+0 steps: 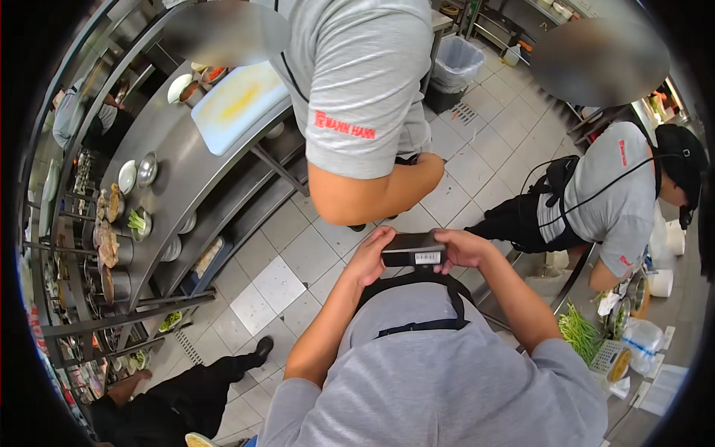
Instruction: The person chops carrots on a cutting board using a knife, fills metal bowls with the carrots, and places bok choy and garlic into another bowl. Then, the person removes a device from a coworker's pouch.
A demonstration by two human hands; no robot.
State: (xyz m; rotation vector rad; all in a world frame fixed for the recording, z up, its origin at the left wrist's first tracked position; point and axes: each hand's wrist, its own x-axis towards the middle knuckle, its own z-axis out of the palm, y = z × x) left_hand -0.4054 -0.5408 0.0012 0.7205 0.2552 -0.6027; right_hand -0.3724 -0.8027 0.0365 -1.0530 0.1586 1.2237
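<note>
A flat black rectangular device (pixel 410 244) with a white barcode label is held between both hands in front of my waist. My left hand (pixel 370 255) is closed around its left end, the thumb along the near side. At the right end, my right hand (pixel 463 249) grips it with the fingers bent. The device's upper face is dark, and I cannot make out what it shows. A black strap (pixel 421 326) crosses my grey shirt just below.
A co-worker in a grey shirt (pixel 365 74) stands close ahead. Another person (pixel 596 186) bends over the right counter, near green stalks (pixel 579 334). On the left steel counter (pixel 175 194) lie a cutting board (pixel 242 100) and bowls. Someone in black (pixel 186 395) is at lower left.
</note>
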